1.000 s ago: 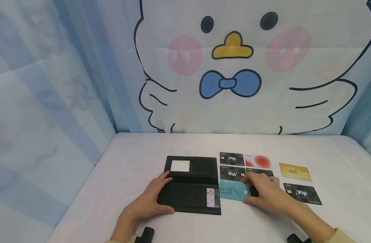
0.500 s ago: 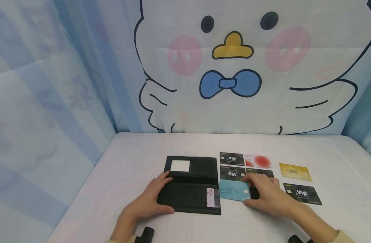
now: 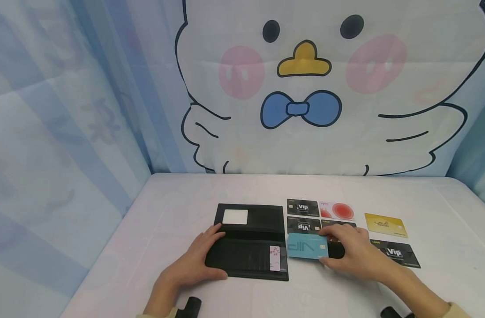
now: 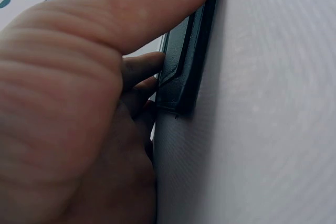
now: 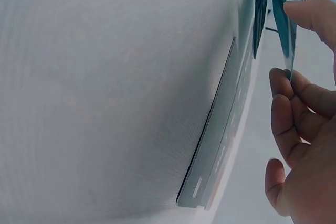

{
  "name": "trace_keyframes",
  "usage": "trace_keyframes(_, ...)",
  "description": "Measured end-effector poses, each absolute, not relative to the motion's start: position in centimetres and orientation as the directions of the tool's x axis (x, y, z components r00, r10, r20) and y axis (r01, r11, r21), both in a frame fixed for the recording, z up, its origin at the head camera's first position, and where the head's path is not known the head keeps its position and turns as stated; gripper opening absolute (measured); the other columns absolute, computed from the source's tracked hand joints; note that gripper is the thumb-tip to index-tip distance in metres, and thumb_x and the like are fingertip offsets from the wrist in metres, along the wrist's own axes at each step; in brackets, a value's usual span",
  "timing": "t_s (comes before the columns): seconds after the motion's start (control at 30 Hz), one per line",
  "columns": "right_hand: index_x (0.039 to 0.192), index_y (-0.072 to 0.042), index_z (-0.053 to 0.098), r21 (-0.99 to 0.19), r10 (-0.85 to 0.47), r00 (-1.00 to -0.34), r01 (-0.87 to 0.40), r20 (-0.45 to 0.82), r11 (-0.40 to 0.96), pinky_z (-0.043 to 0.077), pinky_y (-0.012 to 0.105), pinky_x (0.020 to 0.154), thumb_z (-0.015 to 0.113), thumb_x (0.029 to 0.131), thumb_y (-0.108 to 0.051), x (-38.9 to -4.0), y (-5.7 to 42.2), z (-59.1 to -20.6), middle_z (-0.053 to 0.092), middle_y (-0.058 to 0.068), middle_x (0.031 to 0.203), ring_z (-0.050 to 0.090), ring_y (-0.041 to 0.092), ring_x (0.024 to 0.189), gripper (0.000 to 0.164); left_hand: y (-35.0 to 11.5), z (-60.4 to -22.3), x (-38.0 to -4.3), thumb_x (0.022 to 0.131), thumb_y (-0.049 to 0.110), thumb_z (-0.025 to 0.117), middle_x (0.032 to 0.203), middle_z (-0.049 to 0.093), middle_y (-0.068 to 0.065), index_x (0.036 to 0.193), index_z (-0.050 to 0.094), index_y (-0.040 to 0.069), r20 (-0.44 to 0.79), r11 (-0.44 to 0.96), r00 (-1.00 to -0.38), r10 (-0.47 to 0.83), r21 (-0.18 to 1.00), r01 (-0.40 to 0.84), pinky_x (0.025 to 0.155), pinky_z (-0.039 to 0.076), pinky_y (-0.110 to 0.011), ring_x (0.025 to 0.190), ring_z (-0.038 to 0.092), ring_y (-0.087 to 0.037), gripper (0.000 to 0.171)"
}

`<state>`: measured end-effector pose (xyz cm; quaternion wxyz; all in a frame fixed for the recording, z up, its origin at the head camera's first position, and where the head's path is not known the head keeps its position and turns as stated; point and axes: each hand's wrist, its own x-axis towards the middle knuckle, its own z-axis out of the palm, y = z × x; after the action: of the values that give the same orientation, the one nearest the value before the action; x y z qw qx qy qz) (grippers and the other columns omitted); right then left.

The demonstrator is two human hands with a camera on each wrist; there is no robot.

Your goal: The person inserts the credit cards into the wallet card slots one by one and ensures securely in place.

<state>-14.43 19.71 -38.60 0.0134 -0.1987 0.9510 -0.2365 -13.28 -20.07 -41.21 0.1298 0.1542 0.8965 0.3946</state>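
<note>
A teal VIP card (image 3: 307, 246) is pinched between thumb and fingers of my right hand (image 3: 357, 254). In the right wrist view the card (image 5: 285, 24) stands tilted, raised off the table. My left hand (image 3: 194, 260) rests at the left side of an open black wallet (image 3: 238, 260). Its thumb lies along the near edge and its fingertips touch the left edge. The wallet lies flat, with a white patch in the upper half and a pink patterned slip (image 3: 275, 258) in the lower half. A black card (image 3: 336, 250) is partly hidden beneath my right hand.
Beyond the teal card lie black VIP cards (image 3: 303, 207) and a white card with red circles (image 3: 337, 211). A gold card (image 3: 386, 225) and another black VIP card (image 3: 397, 253) lie farther right. A patterned curtain (image 3: 302, 145) stands behind the white table (image 3: 178, 194).
The teal card has risen slightly off the table in my right hand, which has shifted a little to the right. My left hand and the wallet have stayed in place.
</note>
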Motion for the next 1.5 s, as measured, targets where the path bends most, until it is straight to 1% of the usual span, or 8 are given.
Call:
trace_keyframes(0.13, 0.12, -0.013, 0.066, -0.455, -0.398, -0.913, -0.392, 0.087, 0.8, 0.029, 0.058, 0.093, 0.091, 0.072, -0.035, -14.3, 19.5, -38.6, 0.065, 0.0, 0.116, 0.056, 0.027, 0.106, 0.059, -20.1, -41.2, -13.3, 0.074, 0.038, 0.09, 0.167, 0.019, -0.007, 0.152, 0.042, 0.011, -0.102, 0.633, -0.915, 0.391, 0.752, 0.187, 0.118, 0.008, -0.064, 0.151, 0.008, -0.041, 0.096)
trace_keyframes(0.3, 0.12, -0.012, 0.067, -0.461, -0.415, -0.902, -0.42, 0.12, 0.782, 0.029, 0.055, 0.092, 0.091, 0.073, -0.033, -14.2, 19.1, -38.4, 0.065, -0.002, 0.115, 0.057, 0.023, 0.105, 0.057, -20.2, -41.2, -13.3, 0.074, 0.039, 0.089, 0.167, 0.019, -0.007, 0.152, 0.042, 0.009, -0.087, 0.624, -0.91, 0.406, 0.754, 0.206, 0.119, 0.005, -0.062, 0.151, 0.009, -0.04, 0.096)
trace_keyframes(0.53, 0.117, -0.015, 0.067, -0.47, -0.452, -0.879, -0.465, 0.149, 0.75, 0.03, 0.055, 0.091, 0.09, 0.074, -0.032, -14.3, 18.4, -38.4, 0.062, -0.01, 0.105, 0.055, 0.016, 0.098, 0.052, -20.3, -41.3, -13.4, 0.075, 0.04, 0.089, 0.166, 0.019, -0.008, 0.152, 0.042, 0.008, -0.078, 0.621, -0.908, 0.412, 0.754, 0.217, 0.119, 0.005, -0.061, 0.151, 0.009, -0.04, 0.096)
trace_keyframes(0.77, 0.118, -0.018, 0.067, -0.46, -0.485, -0.857, -0.506, 0.174, 0.73, 0.032, 0.053, 0.091, 0.089, 0.075, -0.036, -14.4, 17.8, -38.5, 0.06, -0.015, 0.104, 0.054, 0.01, 0.095, 0.051, -20.4, -41.3, -13.4, 0.075, 0.04, 0.089, 0.166, 0.019, -0.007, 0.152, 0.042, 0.009, -0.082, 0.622, -0.909, 0.41, 0.754, 0.213, 0.118, 0.007, -0.063, 0.151, 0.008, -0.041, 0.096)
trace_keyframes(0.87, 0.118, -0.018, 0.067, -0.468, -0.5, -0.848, -0.52, 0.178, 0.715, 0.032, 0.053, 0.091, 0.089, 0.076, -0.037, -14.4, 17.5, -38.7, 0.059, -0.017, 0.104, 0.054, 0.009, 0.095, 0.051, -20.4, -41.4, -13.4, 0.075, 0.04, 0.089, 0.167, 0.019, -0.007, 0.152, 0.042, 0.009, -0.083, 0.621, -0.908, 0.411, 0.755, 0.212, 0.118, 0.007, -0.063, 0.151, 0.008, -0.041, 0.096)
trace_keyframes(1.1, 0.116, -0.017, 0.066, -0.481, -0.53, -0.819, -0.563, 0.218, 0.672, 0.032, 0.05, 0.088, 0.089, 0.075, -0.03, -14.2, 16.9, -38.7, 0.059, -0.018, 0.102, 0.053, 0.009, 0.095, 0.049, -20.3, -41.4, -13.4, 0.075, 0.041, 0.089, 0.167, 0.019, -0.006, 0.153, 0.042, 0.01, -0.09, 0.62, -0.91, 0.406, 0.758, 0.202, 0.117, 0.009, -0.065, 0.151, 0.007, -0.042, 0.096)
trace_keyframes(1.27, 0.116, -0.017, 0.066, -0.493, -0.552, -0.811, -0.567, 0.194, 0.66, 0.033, 0.051, 0.087, 0.088, 0.077, -0.032, -14.2, 16.4, -38.5, 0.059, -0.017, 0.102, 0.053, 0.009, 0.095, 0.048, -20.3, -41.3, -13.4, 0.075, 0.04, 0.089, 0.167, 0.019, -0.007, 0.153, 0.042, 0.009, -0.087, 0.617, -0.909, 0.408, 0.759, 0.205, 0.117, 0.009, -0.065, 0.151, 0.007, -0.041, 0.096)
trace_keyframes(1.5, 0.113, -0.015, 0.067, -0.491, -0.563, -0.803, -0.576, 0.194, 0.653, 0.034, 0.05, 0.088, 0.088, 0.076, -0.03, -14.2, 15.9, -38.6, 0.058, -0.018, 0.098, 0.052, 0.008, 0.092, 0.045, -20.3, -41.1, -13.3, 0.075, 0.04, 0.089, 0.167, 0.019, -0.006, 0.153, 0.042, 0.011, -0.098, 0.624, -0.912, 0.398, 0.758, 0.191, 0.117, 0.01, -0.066, 0.151, 0.007, -0.041, 0.095)
